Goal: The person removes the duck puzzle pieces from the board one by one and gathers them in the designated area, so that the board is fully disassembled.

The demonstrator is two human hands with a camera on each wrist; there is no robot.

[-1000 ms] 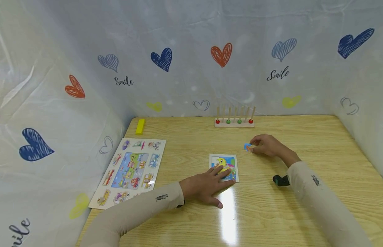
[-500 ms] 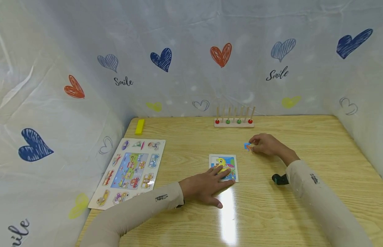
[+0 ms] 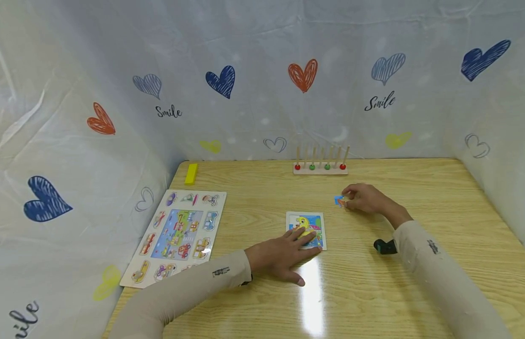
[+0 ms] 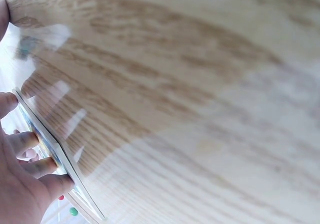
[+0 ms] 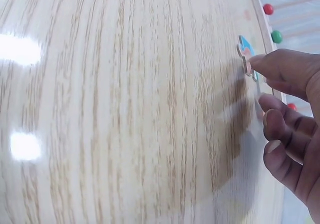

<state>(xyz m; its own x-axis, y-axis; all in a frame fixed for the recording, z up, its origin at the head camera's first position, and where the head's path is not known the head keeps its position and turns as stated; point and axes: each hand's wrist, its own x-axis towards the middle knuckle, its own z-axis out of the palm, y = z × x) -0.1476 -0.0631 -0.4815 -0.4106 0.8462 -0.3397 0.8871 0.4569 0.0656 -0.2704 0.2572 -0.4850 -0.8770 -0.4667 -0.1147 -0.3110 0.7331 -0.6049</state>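
Spread flat, my left hand (image 3: 283, 256) rests its fingers on a small square jigsaw puzzle (image 3: 316, 221) with a yellow cartoon figure in a white frame. The fingers hide its lower left part. In the left wrist view, fingertips lie over the edge of the puzzle frame (image 4: 65, 156). Right of the puzzle and slightly farther away, my right hand (image 3: 366, 198) pinches a blue and orange puzzle piece (image 3: 338, 201) low over the table. The right wrist view has the thumb tip against this puzzle piece (image 5: 245, 51), the other fingers curled behind.
A large picture board (image 3: 177, 235) with vehicle pieces lies at the left. At the back stand a pegged wooden base (image 3: 320, 172) with red and green beads and a yellow block (image 3: 191, 174). A dark device (image 3: 385, 246) is at the right wrist. Printed curtains surround the table.
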